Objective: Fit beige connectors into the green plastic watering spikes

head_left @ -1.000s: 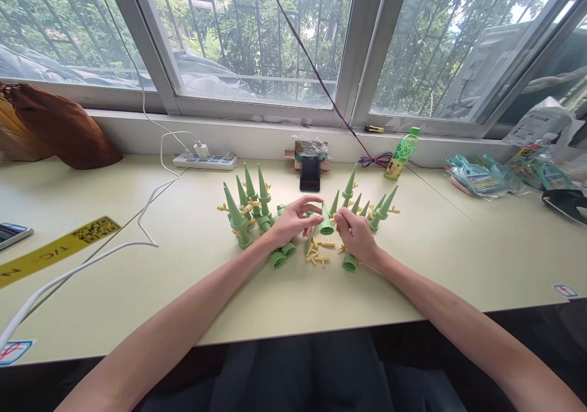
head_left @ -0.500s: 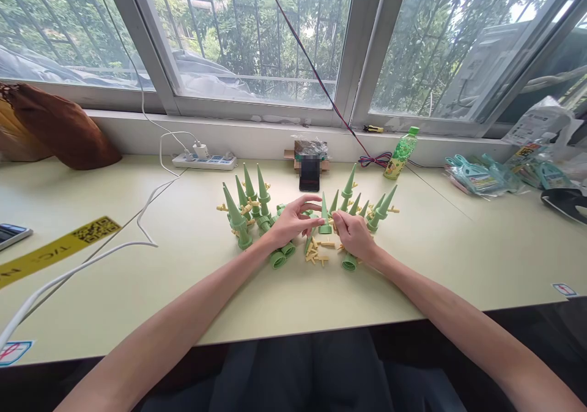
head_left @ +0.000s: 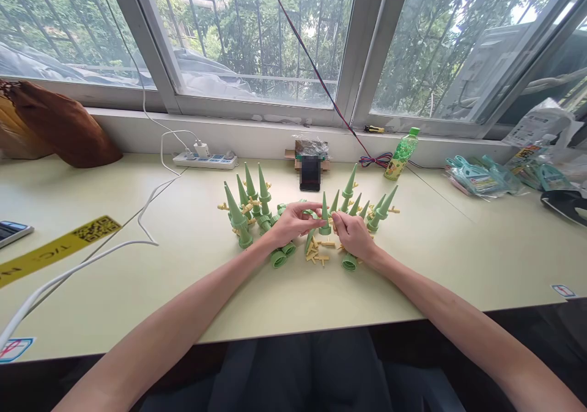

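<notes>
Pinching one green cone (head_left: 324,214) at frame centre between left hand (head_left: 290,224) and right hand (head_left: 354,236), risking toppling standing cones (head_left: 384,207) just right by swinging a wrist wide.

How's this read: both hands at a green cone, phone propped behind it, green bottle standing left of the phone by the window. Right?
One slip: the head view shows the green bottle standing right of the phone, not left. The rest stands: left hand and right hand meet at the green cone, with the phone propped behind it.
</notes>
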`<state>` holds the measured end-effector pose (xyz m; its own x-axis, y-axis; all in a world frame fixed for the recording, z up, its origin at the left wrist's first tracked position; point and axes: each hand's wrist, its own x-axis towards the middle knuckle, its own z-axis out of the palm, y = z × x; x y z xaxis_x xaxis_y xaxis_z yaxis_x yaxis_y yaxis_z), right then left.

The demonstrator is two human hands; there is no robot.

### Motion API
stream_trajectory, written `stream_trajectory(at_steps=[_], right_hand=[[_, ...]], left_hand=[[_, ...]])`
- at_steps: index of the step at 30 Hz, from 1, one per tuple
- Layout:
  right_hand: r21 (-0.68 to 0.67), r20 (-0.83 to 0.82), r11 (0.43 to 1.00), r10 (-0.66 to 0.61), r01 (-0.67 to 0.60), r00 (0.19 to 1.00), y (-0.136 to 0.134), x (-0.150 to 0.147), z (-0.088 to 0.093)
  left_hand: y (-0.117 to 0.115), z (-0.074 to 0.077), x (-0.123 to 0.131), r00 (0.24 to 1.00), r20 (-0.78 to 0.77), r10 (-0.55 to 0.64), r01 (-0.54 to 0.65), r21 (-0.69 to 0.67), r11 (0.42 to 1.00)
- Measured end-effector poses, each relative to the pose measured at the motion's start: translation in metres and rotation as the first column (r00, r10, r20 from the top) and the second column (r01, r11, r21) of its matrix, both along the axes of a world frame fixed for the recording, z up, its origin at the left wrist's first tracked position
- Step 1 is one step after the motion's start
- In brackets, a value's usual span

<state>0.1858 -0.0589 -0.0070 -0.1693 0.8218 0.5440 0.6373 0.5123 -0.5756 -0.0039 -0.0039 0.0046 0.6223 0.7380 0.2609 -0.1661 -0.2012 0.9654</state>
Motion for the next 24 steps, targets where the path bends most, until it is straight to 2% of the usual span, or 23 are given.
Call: stream_trajectory(at_steps=[8,16,20,24], right_hand=[[-0.017,-0.027,0.999,-0.029,0.028,0.999,0.0015,0.0004,-0.0023],[0.025,-0.129,0.993,-0.115,0.119,0.985,-0.0017,-0.0004,0.0040],[0.056,-0.135,0.990,-0.120,0.128,0.984,-0.0029,-0.0002,0.0043],[0.049,-0.117,0.995,-0.080,0.087,0.990,-0.0035,-0.0004,0.0035]], left_hand=[[-0.0049,0.0054,0.0013,0.999,-0.034,-0.016,0.018,0.061,0.998],[-0.0042,0.0044,0.0036,0.994,-0.046,0.103,-0.106,-0.058,0.993],[-0.0049,0.0044,0.0040,0.990,-0.142,0.022,-0.030,-0.052,0.998],[-0.0058,0.0050,0.0034,0.968,-0.246,-0.052,0.048,-0.024,0.999]])
